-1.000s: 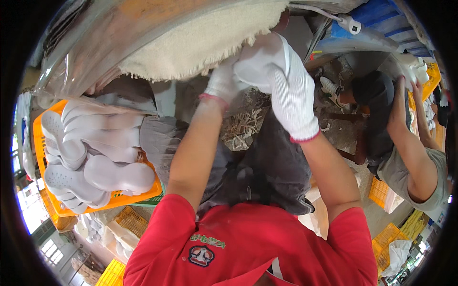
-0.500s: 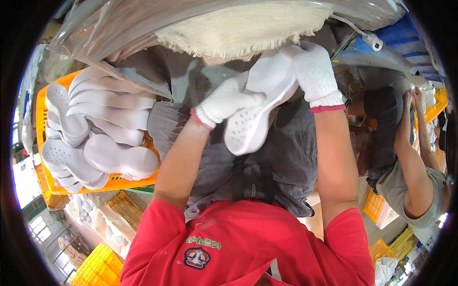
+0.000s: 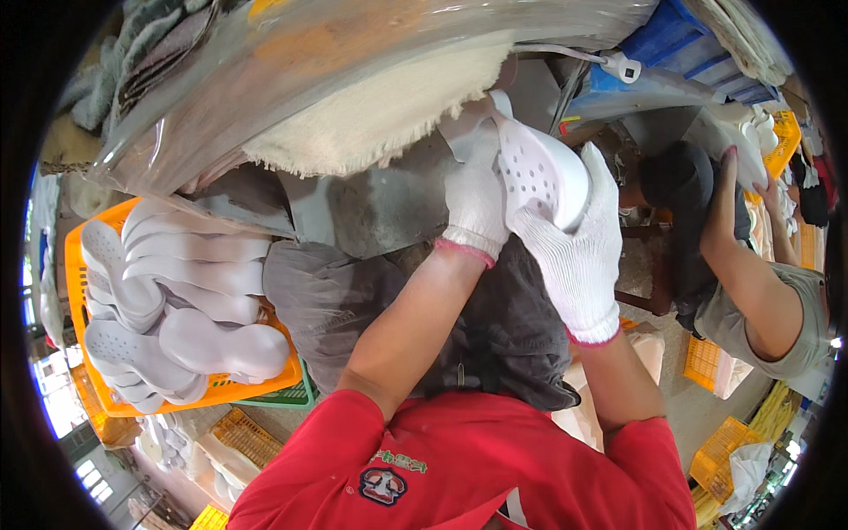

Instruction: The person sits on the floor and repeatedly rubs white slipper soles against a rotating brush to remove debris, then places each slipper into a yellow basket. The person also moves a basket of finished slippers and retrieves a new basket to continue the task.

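A white shoe sole (image 3: 532,172) with a patch of small holes is held tilted over my lap, just under a frayed cream cloth pad (image 3: 389,110). My left hand (image 3: 475,196), in a white knit glove, grips its left edge, the fingertips partly hidden behind it. My right hand (image 3: 579,261), gloved alike, is wrapped round the sole's near right end, thumb on the holed face and fingers along the outer side. The sole's far end sits close to the pad's fringe; whether they touch I cannot tell.
An orange crate (image 3: 291,375) piled with white soles (image 3: 225,344) stands at my left. Clear plastic sheeting (image 3: 291,66) hangs over the pad. A white cable (image 3: 565,51) runs by a blue crate (image 3: 680,44). At right, another person's arm (image 3: 746,252) reaches toward white pieces.
The sole has turned so its holed end points up and away. My left hand has moved right to its left edge, and my right hand has come down to its near end.
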A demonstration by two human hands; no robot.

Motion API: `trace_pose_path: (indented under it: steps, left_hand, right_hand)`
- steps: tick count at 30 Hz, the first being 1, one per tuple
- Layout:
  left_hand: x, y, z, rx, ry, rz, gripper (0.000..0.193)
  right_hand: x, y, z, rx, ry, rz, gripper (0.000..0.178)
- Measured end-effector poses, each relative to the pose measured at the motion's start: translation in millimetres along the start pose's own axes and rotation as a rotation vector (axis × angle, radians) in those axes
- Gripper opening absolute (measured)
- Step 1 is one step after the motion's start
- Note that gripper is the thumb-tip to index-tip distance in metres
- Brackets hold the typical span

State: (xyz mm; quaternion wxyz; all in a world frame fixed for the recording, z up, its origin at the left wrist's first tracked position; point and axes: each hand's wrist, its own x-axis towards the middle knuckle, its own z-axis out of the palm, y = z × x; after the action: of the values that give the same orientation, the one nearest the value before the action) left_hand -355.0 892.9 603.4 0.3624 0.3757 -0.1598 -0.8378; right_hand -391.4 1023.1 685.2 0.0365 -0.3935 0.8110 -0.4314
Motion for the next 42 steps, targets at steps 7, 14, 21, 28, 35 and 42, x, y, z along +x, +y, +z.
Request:
trace_pose_path:
  steps: [7,14,21,28,35,42]
  left_hand:
    - [40.9,17.1,-6.7,0.723,0.101,0.33,0.044]
    - [90.7,36.8,-71.5,1.602,-0.123,0.817,0.044]
    - [44.3,77.4,-130.6,1.735,0.169,0.581,0.075]
    - [8.4,77.2,-132.6,0.823,-0.405,0.198,0.058]
    - [26.7,29.3,-66.0,0.735,-0.105,0.252,0.035]
    - [32.8,38.4,-86.0,0.311,-0.376,0.028,0.038]
  right_hand:
    - [29.6,22.5,48.9,0.08,0.105,-0.013,0.086]
    - [56.7,29.4,80.0,0.055,0.082,-0.047,0.089]
    - [92.7,43.5,90.8,-0.365,0.032,-0.603,0.036]
    - [113.5,40.6,111.8,-0.538,0.013,-0.77,0.016]
    - [66.2,-2.7,55.2,0.294,-0.403,0.024,0.054]
    - [15.5,12.2,29.3,-0.403,-0.359,-0.769,0.024]
